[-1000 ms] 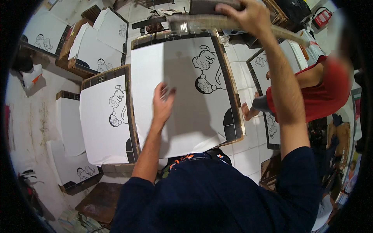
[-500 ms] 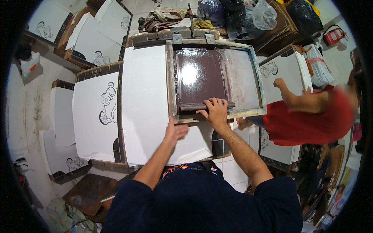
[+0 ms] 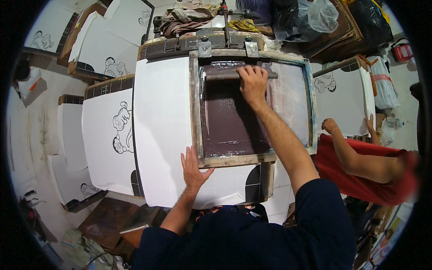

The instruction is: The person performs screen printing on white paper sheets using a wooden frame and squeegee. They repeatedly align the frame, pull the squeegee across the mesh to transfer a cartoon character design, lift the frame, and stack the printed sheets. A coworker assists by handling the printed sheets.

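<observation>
Right hand (image 3: 254, 86) is extended far, curled in a grip. Left hand (image 3: 194, 173) is nearer, palm down and spread flat.

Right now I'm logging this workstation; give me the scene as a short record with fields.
Right hand: holds a dark bar toward the far side of the wooden frame
Left hand: spread open at the frame's near left corner; contact unclear
Inside frame: dark purple layer
Under frame: white sheet
Left of that sheet: another sheet with a black line drawing
Right: co-worker in red
</observation>
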`<state>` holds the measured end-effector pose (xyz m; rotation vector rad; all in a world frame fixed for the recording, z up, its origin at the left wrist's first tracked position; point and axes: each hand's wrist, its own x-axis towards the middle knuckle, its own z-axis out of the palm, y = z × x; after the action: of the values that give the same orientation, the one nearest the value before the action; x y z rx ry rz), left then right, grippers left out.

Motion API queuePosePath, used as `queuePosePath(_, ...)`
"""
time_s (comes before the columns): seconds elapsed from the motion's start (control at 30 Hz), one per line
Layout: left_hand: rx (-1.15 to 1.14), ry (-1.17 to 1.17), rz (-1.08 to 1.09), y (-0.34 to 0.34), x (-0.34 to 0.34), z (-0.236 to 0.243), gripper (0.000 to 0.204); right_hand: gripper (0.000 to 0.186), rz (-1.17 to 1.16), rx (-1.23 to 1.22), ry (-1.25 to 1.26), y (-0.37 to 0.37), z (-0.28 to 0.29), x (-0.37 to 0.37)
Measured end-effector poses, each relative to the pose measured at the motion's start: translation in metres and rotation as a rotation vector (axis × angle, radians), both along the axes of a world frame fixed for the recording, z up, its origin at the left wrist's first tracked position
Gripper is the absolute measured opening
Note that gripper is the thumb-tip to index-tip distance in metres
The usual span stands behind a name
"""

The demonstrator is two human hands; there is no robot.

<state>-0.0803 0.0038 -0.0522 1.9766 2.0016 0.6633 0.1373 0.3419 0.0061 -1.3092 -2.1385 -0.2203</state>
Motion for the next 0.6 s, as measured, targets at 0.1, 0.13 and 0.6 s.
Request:
queuePosePath(0.1, -0.06, 0.0, 0.015, -0.002, 0.0, 0.002, 0.118, 0.041, -0.008, 0.027, -0.005, 0.034, -0.013, -0.004)
queuePosePath(0.13, -0.027, -0.011, 0.005, -0.001, 0.0, 0.003, 0.118, 0.041, -0.008, 0.018, -0.018, 0.04, -0.016, -0.005)
queuePosePath(0.6, 0.012, -0.019, -0.032, -0.001, 0.001, 0.005, 0.118, 0.05, -0.06, -0.26, -0.164, -0.004, 0.01, -0.005)
